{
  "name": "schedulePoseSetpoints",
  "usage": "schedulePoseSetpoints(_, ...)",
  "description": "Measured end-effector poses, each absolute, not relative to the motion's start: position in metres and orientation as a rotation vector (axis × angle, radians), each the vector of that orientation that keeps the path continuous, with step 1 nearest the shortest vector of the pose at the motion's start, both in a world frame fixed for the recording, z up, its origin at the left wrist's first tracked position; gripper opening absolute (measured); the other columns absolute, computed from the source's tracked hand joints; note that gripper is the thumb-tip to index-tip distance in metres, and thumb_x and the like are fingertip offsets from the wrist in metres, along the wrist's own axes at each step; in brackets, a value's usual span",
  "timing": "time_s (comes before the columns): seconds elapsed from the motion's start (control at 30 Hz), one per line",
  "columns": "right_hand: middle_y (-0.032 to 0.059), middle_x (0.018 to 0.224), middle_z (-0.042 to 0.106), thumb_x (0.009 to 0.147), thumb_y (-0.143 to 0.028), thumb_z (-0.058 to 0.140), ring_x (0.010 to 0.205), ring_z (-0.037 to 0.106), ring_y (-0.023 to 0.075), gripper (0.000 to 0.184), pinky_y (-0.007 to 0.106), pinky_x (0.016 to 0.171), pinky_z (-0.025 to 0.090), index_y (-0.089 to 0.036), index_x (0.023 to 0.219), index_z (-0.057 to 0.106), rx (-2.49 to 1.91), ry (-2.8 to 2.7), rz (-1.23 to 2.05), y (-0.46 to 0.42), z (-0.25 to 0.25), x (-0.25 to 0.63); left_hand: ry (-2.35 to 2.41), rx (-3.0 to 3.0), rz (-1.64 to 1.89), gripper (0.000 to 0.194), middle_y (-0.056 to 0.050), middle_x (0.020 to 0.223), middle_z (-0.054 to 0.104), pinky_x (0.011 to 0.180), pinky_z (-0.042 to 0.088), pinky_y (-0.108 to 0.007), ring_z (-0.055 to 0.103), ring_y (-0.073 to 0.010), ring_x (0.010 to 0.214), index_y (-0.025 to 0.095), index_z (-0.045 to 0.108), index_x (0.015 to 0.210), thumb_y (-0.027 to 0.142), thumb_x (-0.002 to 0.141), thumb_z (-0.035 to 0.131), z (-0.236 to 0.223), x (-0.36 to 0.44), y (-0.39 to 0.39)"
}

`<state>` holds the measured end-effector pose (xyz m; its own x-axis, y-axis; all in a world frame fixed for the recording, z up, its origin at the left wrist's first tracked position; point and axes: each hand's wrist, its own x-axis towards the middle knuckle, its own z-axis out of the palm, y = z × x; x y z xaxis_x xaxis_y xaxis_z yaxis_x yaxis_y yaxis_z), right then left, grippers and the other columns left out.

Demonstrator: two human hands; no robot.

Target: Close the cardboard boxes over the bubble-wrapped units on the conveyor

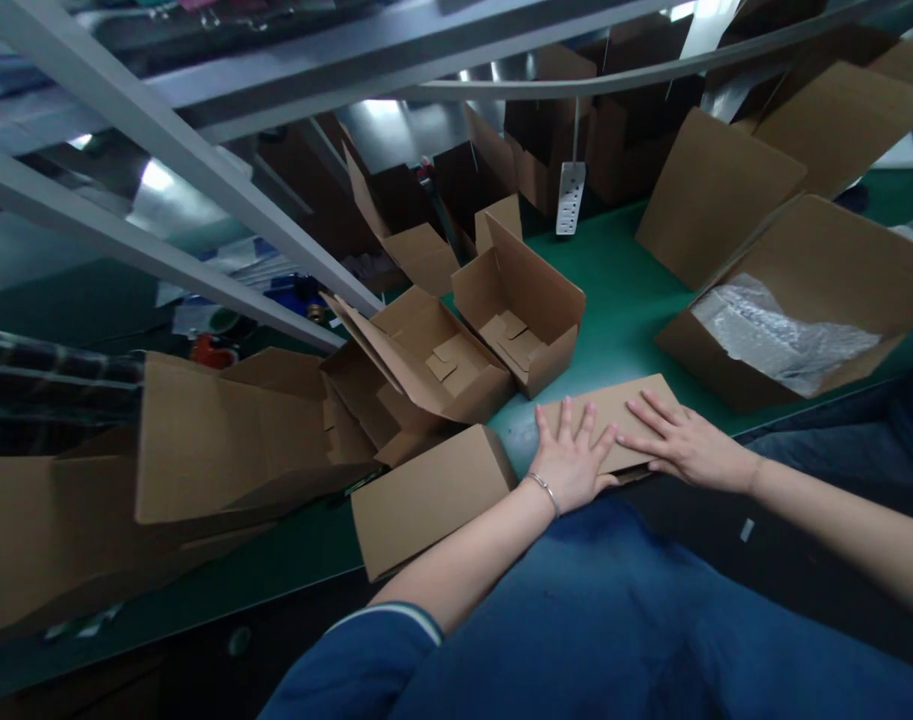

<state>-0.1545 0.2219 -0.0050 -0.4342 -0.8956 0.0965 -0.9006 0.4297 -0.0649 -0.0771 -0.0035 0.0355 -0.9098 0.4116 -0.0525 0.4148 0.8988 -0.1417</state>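
Observation:
A flat folded piece of brown cardboard (pixel 622 405) lies at the near edge of the green table (pixel 621 290). My left hand (pixel 572 460) rests flat on its left part, fingers spread, a thin bracelet on the wrist. My right hand (pixel 685 445) lies flat on its right part, fingers stretched out toward the left. Both hands press down on the cardboard and hold nothing.
Open assembled cartons (pixel 520 305) (pixel 426 355) stand just beyond the hands. A closed box (pixel 430 495) lies left of my left hand. A large carton with plastic wrap (pixel 793 320) sits at the right. More flat cartons (pixel 216 440) pile at the left. A power strip (pixel 570 197) hangs behind.

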Motion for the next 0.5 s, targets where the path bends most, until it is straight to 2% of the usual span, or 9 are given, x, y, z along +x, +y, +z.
schedulePoseSetpoints(0.27,0.007,0.148,-0.002,0.085,-0.032,0.048,0.132,0.006,0.0382,0.061,0.054,0.088,0.037,-0.04,0.137,0.019,1.704,-2.591,0.232,0.221,-0.003,-0.162,3.021,0.726,-0.209,0.064,-0.007,0.148,0.006,0.097,0.001,-0.071,-0.007,-0.0398,0.132,0.025,0.017,0.14,0.054,0.086,0.034,0.033,-0.076,-0.005)
schedulePoseSetpoints(0.4,0.0062,0.148,-0.001,0.084,-0.03,0.049,0.132,0.006,0.0381,0.062,0.055,0.09,0.037,-0.042,0.137,0.018,1.769,-2.581,0.208,0.221,-0.001,-0.163,2.874,0.834,-0.121,0.074,-0.007,0.148,0.0,0.094,-0.001,-0.073,-0.012,-0.0407,0.131,0.025,0.013,0.141,0.049,0.079,0.048,0.036,-0.087,-0.014)
schedulePoseSetpoints(0.5,0.005,0.148,0.0,0.084,-0.024,0.048,0.132,0.006,0.0375,0.063,0.056,0.091,0.036,-0.042,0.137,0.018,1.777,-2.595,0.194,0.223,0.003,-0.166,2.674,0.988,-0.056,0.085,-0.004,0.148,-0.002,0.093,-0.003,-0.073,-0.012,-0.0385,0.132,0.029,0.009,0.141,0.045,0.072,0.056,0.046,-0.104,-0.03)
